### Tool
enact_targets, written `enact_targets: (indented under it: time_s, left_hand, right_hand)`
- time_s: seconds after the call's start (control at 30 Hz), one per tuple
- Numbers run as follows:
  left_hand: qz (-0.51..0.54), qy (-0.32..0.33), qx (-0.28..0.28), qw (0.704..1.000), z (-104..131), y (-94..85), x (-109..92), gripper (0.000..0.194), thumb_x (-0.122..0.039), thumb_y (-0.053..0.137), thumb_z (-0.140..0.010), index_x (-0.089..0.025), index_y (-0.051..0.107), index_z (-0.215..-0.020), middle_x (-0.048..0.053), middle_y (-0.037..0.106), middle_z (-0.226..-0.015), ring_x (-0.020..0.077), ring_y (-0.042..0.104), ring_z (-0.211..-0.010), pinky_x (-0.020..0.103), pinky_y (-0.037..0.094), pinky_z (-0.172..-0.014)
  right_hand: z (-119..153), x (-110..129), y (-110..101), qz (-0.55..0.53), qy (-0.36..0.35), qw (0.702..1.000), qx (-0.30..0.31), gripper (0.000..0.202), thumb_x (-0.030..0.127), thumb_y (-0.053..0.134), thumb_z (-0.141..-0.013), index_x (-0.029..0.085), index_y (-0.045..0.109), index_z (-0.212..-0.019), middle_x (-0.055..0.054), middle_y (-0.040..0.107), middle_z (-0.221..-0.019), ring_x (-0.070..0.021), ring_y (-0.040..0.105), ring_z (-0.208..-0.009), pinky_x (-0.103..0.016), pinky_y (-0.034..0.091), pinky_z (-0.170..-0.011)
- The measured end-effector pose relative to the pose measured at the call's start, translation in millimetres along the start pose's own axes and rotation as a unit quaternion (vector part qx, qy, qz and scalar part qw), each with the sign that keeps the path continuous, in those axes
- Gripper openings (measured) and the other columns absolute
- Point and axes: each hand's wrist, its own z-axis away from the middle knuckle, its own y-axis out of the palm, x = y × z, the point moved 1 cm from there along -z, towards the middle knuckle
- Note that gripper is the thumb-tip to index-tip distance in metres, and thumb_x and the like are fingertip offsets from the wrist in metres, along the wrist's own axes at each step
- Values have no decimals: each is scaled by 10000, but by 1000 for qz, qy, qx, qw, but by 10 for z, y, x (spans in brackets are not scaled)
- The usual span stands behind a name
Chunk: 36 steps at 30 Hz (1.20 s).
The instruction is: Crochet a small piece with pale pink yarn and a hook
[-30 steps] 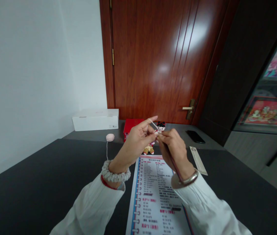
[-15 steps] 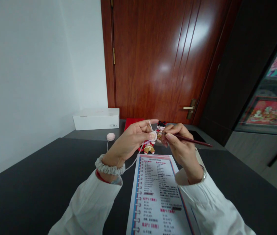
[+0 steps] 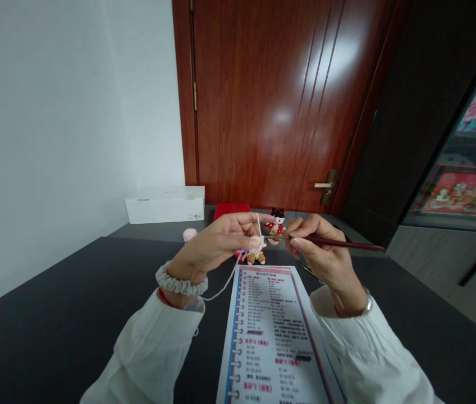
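Note:
My left hand [image 3: 216, 247] pinches a small pale pink crochet piece [image 3: 256, 243] between thumb and fingers. A strand of yarn [image 3: 259, 223] runs up over its outstretched index finger, and more of it trails down past the wrist. My right hand [image 3: 320, 247] is closed around a crochet hook [image 3: 347, 242] with a dark red handle. The hook's thin metal shaft points left and its tip meets the crochet piece. A pale pink yarn ball [image 3: 190, 234] lies behind my left forearm, partly hidden.
A printed sheet [image 3: 274, 320] lies below my hands. Behind them are a crocheted doll [image 3: 277, 221], partly covered second doll [image 3: 256, 258] and red item [image 3: 229, 210]. A white box [image 3: 165, 205] stands at the back left. Scissors [image 3: 307, 269] show beneath my right hand.
My right hand has moved right with the hook, farther from my left hand, and the handle is more level. My left hand has shifted slightly left and down.

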Motion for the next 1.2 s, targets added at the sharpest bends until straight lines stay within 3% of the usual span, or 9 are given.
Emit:
enact_targets:
  time_s: [0.2, 0.33, 0.43, 0.57, 0.7, 0.83, 1.03, 1.2]
  left_hand:
    - [9, -17, 41, 999, 5, -59, 16, 422, -112, 685, -709, -111, 651, -1130, -12, 564, -670, 82, 522, -587, 200, 414, -562]
    - [1, -33, 54, 998, 28, -59, 25, 426, -134, 685, -718, -106, 643, -1142, -6, 564, -688, 87, 521, -605, 206, 416, -572]
    - [-40, -18, 30, 999, 24, -20, 35, 414, -151, 682, -738, -111, 633, -1148, 1, 565, -726, 101, 538, -646, 222, 428, -597]
    - [-106, 67, -41, 991, -28, 69, 33, 404, -144, 665, -758, -127, 612, -1158, -20, 545, -729, 94, 527, -666, 235, 439, -638]
    - [-161, 109, -110, 975, -81, 151, 18, 397, -114, 648, -750, -113, 602, -1145, -36, 525, -717, 98, 534, -707, 252, 449, -704]
    - [-155, 103, -128, 974, -96, 182, 6, 380, -115, 643, -755, -116, 593, -1132, -37, 534, -735, 98, 544, -719, 259, 459, -726]
    - [-165, 94, -128, 973, -89, 163, -20, 314, -115, 668, -744, -109, 602, -1050, -46, 542, -692, 92, 545, -684, 248, 444, -701]
    - [-165, 99, -138, 972, -93, 158, -23, 255, -93, 657, -743, -120, 618, -994, -50, 541, -671, 96, 550, -686, 261, 445, -732]
  right_hand:
    - [-2, 61, -12, -4, 15, 999, 34, 87, 187, 685, -804, 203, 614, -754, 11, 625, -678, -119, 539, -581, -263, 437, -522]
    - [-18, 36, 4, -71, 54, 996, 33, 152, 240, 705, -778, 189, 587, -696, 25, 582, -610, -99, 481, -508, -233, 379, -454]
    - [-35, -8, 42, -145, 104, 984, 7, 208, 249, 694, -771, 191, 533, -652, 46, 522, -551, -85, 423, -462, -200, 313, -397]
    - [-62, -38, 123, -197, 141, 970, -12, 209, 248, 663, -787, 198, 502, -664, 59, 477, -536, -79, 393, -452, -186, 305, -383]
    - [-91, -47, 239, -173, 121, 975, -68, 192, 232, 648, -803, 195, 512, -673, 50, 508, -575, -82, 435, -487, -199, 350, -427]
    - [-99, -68, 310, -128, 79, 978, -144, 171, 234, 644, -809, 202, 523, -693, 49, 533, -614, -84, 462, -511, -213, 388, -467]
    - [-80, -50, 184, -129, 55, 987, -82, 153, 176, 627, -825, 201, 549, -697, 45, 544, -608, -95, 479, -531, -220, 367, -472]
    - [-46, -52, 96, -47, 35, 995, -82, 141, 193, 630, -845, 202, 574, -716, 42, 567, -615, -102, 493, -540, -245, 375, -503]
